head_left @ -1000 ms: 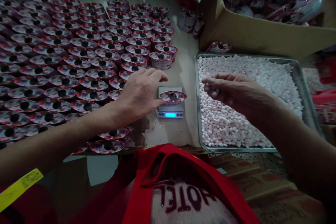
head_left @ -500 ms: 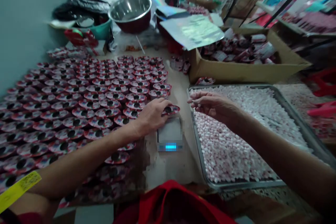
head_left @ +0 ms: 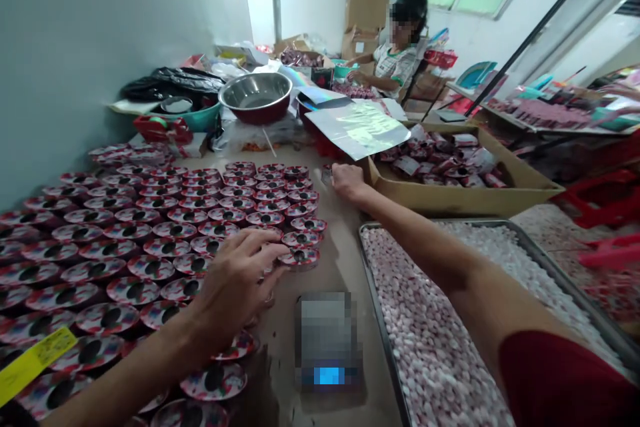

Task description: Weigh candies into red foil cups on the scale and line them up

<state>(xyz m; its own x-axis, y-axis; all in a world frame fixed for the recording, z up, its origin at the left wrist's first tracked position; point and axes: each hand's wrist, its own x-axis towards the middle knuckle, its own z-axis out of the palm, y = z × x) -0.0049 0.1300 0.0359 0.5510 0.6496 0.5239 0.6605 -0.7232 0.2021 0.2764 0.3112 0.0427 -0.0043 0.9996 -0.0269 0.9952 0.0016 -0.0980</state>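
My left hand [head_left: 245, 273] is open over the right side of the rows of small printed cups [head_left: 170, 248]. Its fingertips reach the left edge of one cup [head_left: 300, 257] with a red-patterned rim and a dark round middle. Further off, beside the cardboard box, my right hand [head_left: 347, 181] is closed, its fingers curled. Part of a small printed container [head_left: 327, 175] shows at its left; whatever the fingers hold is hidden. Between my arms lies a small flat device [head_left: 327, 327] with a blue-lit display, its details blurred out.
A metal tray [head_left: 377, 310] of small white pieces lies under my right forearm. Behind it stands a cardboard box [head_left: 470, 200] of printed packs, partly covered by a shiny sheet [head_left: 360, 127]. A steel bowl [head_left: 256, 97] sits at the back. Another person [head_left: 395, 60] sits beyond.
My left hand has left the device with a cup, which now stands at the row's end. My right hand has moved from the tray to beside the box. The view has tilted up.
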